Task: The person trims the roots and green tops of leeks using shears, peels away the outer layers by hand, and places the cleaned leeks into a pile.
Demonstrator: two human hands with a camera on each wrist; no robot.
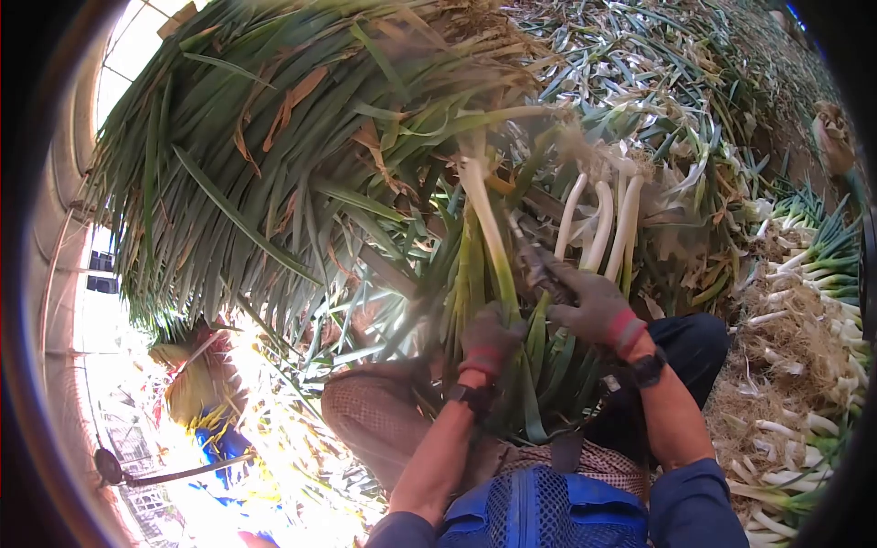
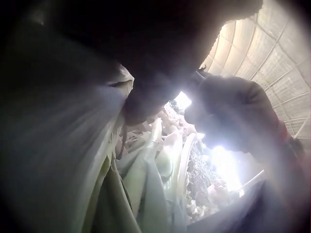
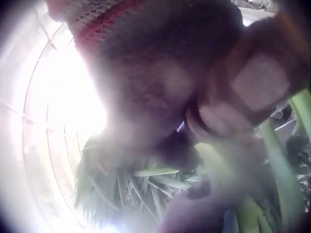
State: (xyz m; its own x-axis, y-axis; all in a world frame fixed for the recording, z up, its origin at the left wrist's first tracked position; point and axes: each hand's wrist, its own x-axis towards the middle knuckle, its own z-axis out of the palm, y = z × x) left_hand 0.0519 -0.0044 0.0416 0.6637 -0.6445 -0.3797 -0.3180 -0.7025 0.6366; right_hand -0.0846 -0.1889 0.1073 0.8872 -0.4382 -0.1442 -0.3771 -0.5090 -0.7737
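Observation:
My gloved left hand [image 1: 493,338] grips a long green onion [image 1: 486,215] around its green part, the white root end pointing up and away. In my gloved right hand [image 1: 594,310] is a dark hand tool [image 1: 532,260] with a slim, nozzle-like tip, angled toward the onion's white shank. Just beyond the right hand stand several pale, bare-shanked green onions [image 1: 603,219], roots up. Dark and close, the left hand [image 2: 160,53] fills the top of the left wrist view, beside a blurred leaf. The right hand's glove [image 3: 160,82] hides most of the tool in the right wrist view.
A big heap of leafy green onions [image 1: 256,164] rises at the front left. Stripped peelings [image 1: 639,73] cover the ground at the back. More onions with roots [image 1: 822,429] lie in a row on the right. A blue mesh bag [image 1: 539,511] sits against the body.

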